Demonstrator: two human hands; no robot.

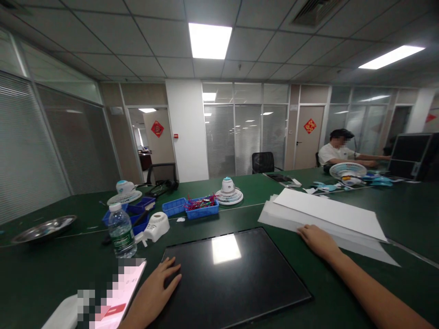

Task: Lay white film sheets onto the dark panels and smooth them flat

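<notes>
A flat black screen panel (236, 278) lies on the green table in front of me, a ceiling light mirrored in its glossy face. My left hand (156, 285) rests on the panel's left edge, fingers spread and holding nothing. Farther right, my right hand (318, 242) lies at the near edge of a stack of white sheets (329, 212), its fingertips touching them. The fingers look loosely extended, though their undersides are hidden. The sheets overlap unevenly, and the lower ones stick out toward me.
Left of the panel stand a water bottle (121, 230), a white plastic housing (157, 226) and a partly blurred pink-screened device (118, 297). Behind are a blue tray (202, 211) of wired parts and a small fan (228, 192). A metal dish (44, 229) lies far left; a person (339, 148) sits far right.
</notes>
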